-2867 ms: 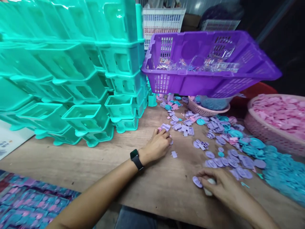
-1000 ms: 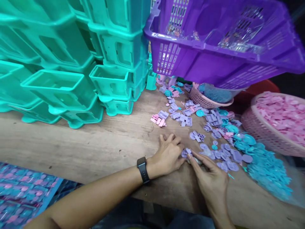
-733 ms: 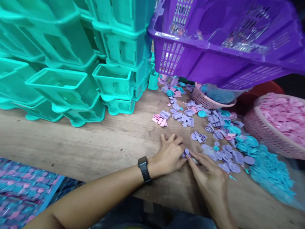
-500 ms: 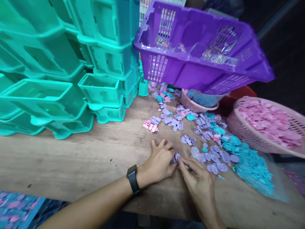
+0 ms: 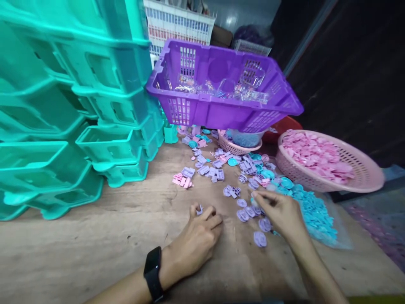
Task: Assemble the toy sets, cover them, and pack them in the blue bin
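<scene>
My left hand [image 5: 198, 234], with a black watch [image 5: 153, 270] on its wrist, rests on the wooden table with curled fingers. A small purple plastic piece [image 5: 199, 209] shows between its thumb and forefinger. Off to the right, my right hand [image 5: 281, 211] reaches over loose parts, thumb and fingertips brought together; what they hold, if anything, I cannot make out. Round purple plastic pieces [image 5: 243, 215] lie just left of it, and a pair of overlapping ones [image 5: 260, 239] lies below. Between the hands and farther back sits a small purple cluster [image 5: 232, 191].
Stacked turquoise bins [image 5: 110, 105] stand on the left. A purple crate [image 5: 221, 103] with clear packets rises at the back. On the right are a pink basket [image 5: 363, 169] of pink pieces [image 5: 316, 156] and a bag of turquoise pieces [image 5: 316, 215]. Pink blocks [image 5: 182, 180] lie mid-table.
Both hands were together at a round purple piece. Now they are apart: the right hand has moved right and away over the loose pieces. The view has shifted right and up.
</scene>
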Demonstrator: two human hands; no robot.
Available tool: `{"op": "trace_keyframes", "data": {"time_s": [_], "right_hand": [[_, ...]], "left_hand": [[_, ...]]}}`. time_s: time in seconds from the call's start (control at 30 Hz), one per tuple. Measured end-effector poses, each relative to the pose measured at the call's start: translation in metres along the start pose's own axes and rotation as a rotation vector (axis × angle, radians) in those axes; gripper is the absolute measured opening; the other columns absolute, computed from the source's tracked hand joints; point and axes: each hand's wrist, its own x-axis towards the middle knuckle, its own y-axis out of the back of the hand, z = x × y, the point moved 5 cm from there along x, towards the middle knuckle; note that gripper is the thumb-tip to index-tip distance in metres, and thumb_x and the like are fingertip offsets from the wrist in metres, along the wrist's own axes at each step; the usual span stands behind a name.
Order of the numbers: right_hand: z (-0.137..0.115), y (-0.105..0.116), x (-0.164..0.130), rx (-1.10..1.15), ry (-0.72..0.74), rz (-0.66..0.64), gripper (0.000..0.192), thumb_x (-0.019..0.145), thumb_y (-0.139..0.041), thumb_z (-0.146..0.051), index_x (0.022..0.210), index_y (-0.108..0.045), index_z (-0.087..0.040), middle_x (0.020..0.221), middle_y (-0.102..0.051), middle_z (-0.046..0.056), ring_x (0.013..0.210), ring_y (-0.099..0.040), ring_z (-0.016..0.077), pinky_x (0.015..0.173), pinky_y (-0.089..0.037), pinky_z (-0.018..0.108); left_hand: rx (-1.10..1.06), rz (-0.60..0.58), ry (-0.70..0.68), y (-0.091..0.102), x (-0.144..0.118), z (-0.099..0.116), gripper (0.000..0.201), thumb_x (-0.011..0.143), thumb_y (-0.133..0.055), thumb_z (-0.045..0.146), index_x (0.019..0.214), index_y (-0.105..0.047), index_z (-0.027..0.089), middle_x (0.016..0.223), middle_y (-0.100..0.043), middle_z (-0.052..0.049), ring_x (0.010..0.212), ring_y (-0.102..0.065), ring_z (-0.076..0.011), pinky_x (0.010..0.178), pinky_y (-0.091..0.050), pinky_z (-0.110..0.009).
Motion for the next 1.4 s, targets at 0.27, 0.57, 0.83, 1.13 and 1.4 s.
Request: {"op": "trace_keyframes", "data": {"time_s": [0.27, 0.57, 0.83, 1.13, 1.4], "right_hand": [[0.010, -0.023, 0.066, -0.465, 0.053, 0.044, 0.022, 0.089, -0.061, -0.024, 0.089, -0.081, -0.014, 0.098, -0.078, 0.019, 0.103, -0.068, 0.0378, 0.080, -0.049, 0.043], [0.012, -0.014, 0.067, -0.430, 0.077, 0.160, 0.022, 0.089, -0.057, -0.027, 0.085, -0.077, -0.019, 0.089, -0.078, 0.015, 0.091, -0.068, 0.0372, 0.075, -0.045, 0.044], [-0.056, -0.045, -0.010, 0.063, 0.404, 0.002, 0.010, 0.084, -0.067, -0.021, 0.080, -0.074, -0.027, 0.085, -0.075, -0.001, 0.085, -0.068, 0.0252, 0.075, -0.043, 0.037], [-0.039, -0.056, -0.011, 0.066, 0.289, -0.014, 0.019, 0.091, -0.057, -0.030, 0.095, -0.076, -0.028, 0.092, -0.079, 0.002, 0.087, -0.072, 0.0251, 0.076, -0.047, 0.039], [-0.010, -0.051, 0.003, -0.134, 0.187, 0.018, 0.027, 0.086, -0.055, -0.031, 0.097, -0.080, -0.028, 0.101, -0.081, 0.005, 0.096, -0.072, 0.0310, 0.079, -0.045, 0.043]], "left_hand": [[-0.057, -0.083, -0.061, -0.011, 0.005, 0.014, 0.017, 0.096, -0.057, 0.011, 0.110, -0.064, 0.017, 0.119, -0.071, -0.004, 0.110, -0.057, -0.0216, 0.100, -0.032, -0.044], [0.102, 0.124, 0.309, 0.032, 0.051, -0.054, 0.016, 0.095, -0.053, 0.015, 0.100, -0.068, 0.018, 0.113, -0.073, -0.006, 0.113, -0.060, -0.0269, 0.100, -0.036, -0.048], [0.286, 0.104, 0.493, 0.045, 0.081, -0.106, 0.029, 0.093, -0.051, 0.013, 0.119, -0.063, 0.018, 0.128, -0.068, -0.013, 0.126, -0.054, -0.0327, 0.098, -0.039, -0.052], [0.348, 0.044, 0.560, 0.059, 0.066, -0.122, 0.051, 0.077, -0.067, 0.009, 0.127, -0.059, 0.017, 0.126, -0.069, -0.015, 0.122, -0.053, -0.0362, 0.095, -0.039, -0.052], [0.372, 0.032, 0.545, 0.072, 0.085, -0.132, 0.025, 0.090, -0.053, 0.013, 0.110, -0.068, 0.017, 0.121, -0.070, -0.014, 0.122, -0.056, -0.0331, 0.098, -0.039, -0.050]]}}
